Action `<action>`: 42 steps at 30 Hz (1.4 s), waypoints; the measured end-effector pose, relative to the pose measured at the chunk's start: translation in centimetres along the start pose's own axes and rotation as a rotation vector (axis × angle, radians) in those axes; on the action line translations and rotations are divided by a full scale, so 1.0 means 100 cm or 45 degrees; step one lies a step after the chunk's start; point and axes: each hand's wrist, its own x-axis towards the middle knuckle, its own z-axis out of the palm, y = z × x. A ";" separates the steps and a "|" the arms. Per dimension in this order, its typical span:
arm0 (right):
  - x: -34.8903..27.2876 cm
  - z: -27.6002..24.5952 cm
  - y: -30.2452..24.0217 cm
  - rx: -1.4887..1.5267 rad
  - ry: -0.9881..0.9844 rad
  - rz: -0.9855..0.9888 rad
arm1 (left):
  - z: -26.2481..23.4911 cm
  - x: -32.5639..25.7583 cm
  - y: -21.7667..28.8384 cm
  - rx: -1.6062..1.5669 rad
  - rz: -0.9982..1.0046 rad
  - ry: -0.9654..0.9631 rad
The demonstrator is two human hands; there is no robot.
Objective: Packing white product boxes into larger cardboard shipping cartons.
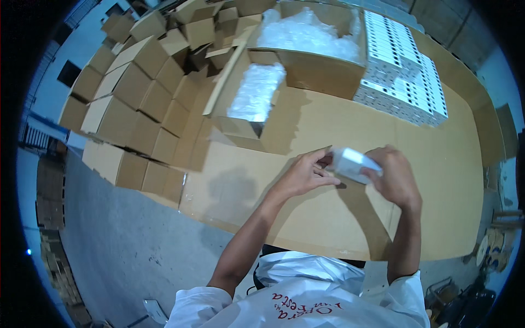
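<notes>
A small white box (354, 164), smeared by motion, is held above the cardboard-covered table. My right hand (395, 177) grips its right end, with the thumb on the near side. At the left end, the curled fingers and thumb of my left hand (307, 173) close around the box's edge. Farther off and to the left, a narrow open carton (239, 127) holds a stack wrapped in clear bubble wrap (257, 93).
Stacked small white boxes (402, 98) stand at the back right. Behind the narrow carton, a large carton (322, 76) contains clear plastic bags (309, 35). Brown cartons (128, 120) are piled along the left. A raised cardboard edge (474, 98) borders the table's far right.
</notes>
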 end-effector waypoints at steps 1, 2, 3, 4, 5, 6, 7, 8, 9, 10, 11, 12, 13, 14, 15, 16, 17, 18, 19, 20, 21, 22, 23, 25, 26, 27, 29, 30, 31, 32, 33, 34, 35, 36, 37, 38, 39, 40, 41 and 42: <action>0.006 -0.002 -0.001 0.000 0.081 -0.053 | -0.007 -0.003 -0.006 0.015 0.044 0.089; 0.013 -0.004 -0.012 0.004 0.077 -0.076 | -0.011 -0.004 -0.011 0.027 0.086 0.170; 0.021 -0.007 -0.028 0.195 0.182 0.101 | -0.016 -0.004 -0.012 -0.015 0.142 0.173; 0.030 -0.007 -0.041 0.388 0.282 0.281 | -0.020 -0.005 -0.013 -0.010 0.144 0.197; 0.040 -0.001 -0.052 0.489 0.328 0.220 | -0.023 -0.008 -0.015 0.114 0.082 0.190; 0.050 0.010 -0.061 0.486 0.325 0.211 | -0.023 -0.008 -0.017 0.232 0.022 0.169; 0.062 0.027 -0.070 0.792 0.439 0.161 | -0.021 -0.012 -0.020 0.416 0.252 0.274; 0.072 0.043 -0.077 1.094 0.553 0.113 | -0.019 -0.014 -0.021 0.409 0.257 0.276; 0.085 0.053 -0.089 1.097 0.545 0.105 | -0.021 -0.018 -0.021 0.361 0.263 0.292; 0.098 0.063 -0.101 1.217 0.528 0.110 | -0.023 -0.021 -0.022 0.312 0.269 0.307; 0.108 0.070 -0.109 1.321 0.521 0.124 | -0.023 -0.020 -0.023 0.303 0.277 0.305; 0.118 0.079 -0.118 1.321 0.515 0.119 | -0.026 -0.020 -0.028 0.319 0.275 0.282; 0.126 0.087 -0.126 1.408 0.517 0.107 | -0.028 -0.021 -0.033 0.335 0.274 0.257; 0.135 0.095 -0.133 1.498 0.516 0.092 | -0.031 -0.021 -0.039 0.352 0.271 0.236; 0.141 0.102 -0.136 1.453 0.512 0.065 | -0.033 -0.020 -0.044 0.427 0.337 0.254; 0.145 0.108 -0.138 1.451 0.507 0.061 | -0.033 -0.016 -0.049 0.426 0.339 0.260; 0.149 0.114 -0.141 1.441 0.468 0.036 | -0.034 -0.013 -0.051 0.444 0.327 0.233; 0.151 0.118 -0.143 1.429 0.430 0.012 | -0.035 -0.012 -0.054 0.461 0.315 0.205; 0.152 0.119 -0.143 1.427 0.427 0.014 | -0.036 -0.013 -0.056 0.458 0.315 0.206; 0.151 0.120 -0.143 1.299 0.361 0.009 | -0.037 -0.015 -0.051 0.360 0.269 0.158; 0.151 0.120 -0.144 1.171 0.297 0.005 | -0.038 -0.017 -0.048 0.261 0.223 0.109; 0.148 0.118 -0.145 1.169 0.295 0.009 | -0.037 -0.016 -0.049 0.257 0.222 0.107; 0.144 0.108 -0.156 1.074 0.268 -0.054 | -0.038 -0.018 -0.051 0.293 0.265 0.182; 0.141 0.098 -0.162 0.968 0.251 -0.107 | -0.038 -0.017 -0.054 0.321 0.316 0.243; 0.141 0.097 -0.162 0.874 0.263 -0.175 | -0.037 -0.015 -0.056 0.310 0.282 0.200; 0.142 0.095 -0.162 0.779 0.273 -0.242 | -0.037 -0.014 -0.058 0.299 0.246 0.158; 0.144 0.089 -0.165 0.701 0.222 -0.310 | -0.036 -0.013 -0.063 0.312 0.276 0.165; 0.146 0.087 -0.166 0.624 0.170 -0.380 | -0.036 -0.013 -0.066 0.327 0.305 0.174; 0.148 0.087 -0.168 0.622 0.171 -0.378 | -0.036 -0.011 -0.069 0.325 0.307 0.172; 0.151 0.089 -0.171 0.548 0.177 -0.407 | -0.038 -0.009 -0.073 0.325 0.231 0.115; 0.153 0.090 -0.175 0.475 0.182 -0.437 | -0.039 -0.009 -0.077 0.324 0.154 0.059; 0.156 0.090 -0.179 0.478 0.180 -0.441 | -0.039 -0.011 -0.082 0.326 0.152 0.064; 0.158 0.087 -0.180 0.400 0.122 -0.403 | -0.037 -0.013 -0.082 0.398 0.199 0.102; 0.160 0.085 -0.182 0.323 0.064 -0.364 | -0.035 -0.013 -0.083 0.470 0.245 0.141; 0.162 0.085 -0.183 0.319 0.066 -0.360 | -0.033 -0.014 -0.084 0.467 0.249 0.137; 0.165 0.087 -0.186 0.258 0.024 -0.369 | -0.035 -0.018 -0.079 0.402 0.287 0.125; 0.166 0.089 -0.188 0.197 -0.017 -0.378 | -0.036 -0.020 -0.075 0.337 0.325 0.113; 0.168 0.092 -0.188 0.199 -0.019 -0.379 | -0.037 -0.021 -0.073 0.338 0.323 0.114; 0.169 0.097 -0.189 0.182 -0.070 -0.398 | -0.039 -0.021 -0.071 0.232 0.250 0.049; 0.171 0.101 -0.189 0.166 -0.122 -0.418 | -0.041 -0.022 -0.069 0.125 0.176 -0.016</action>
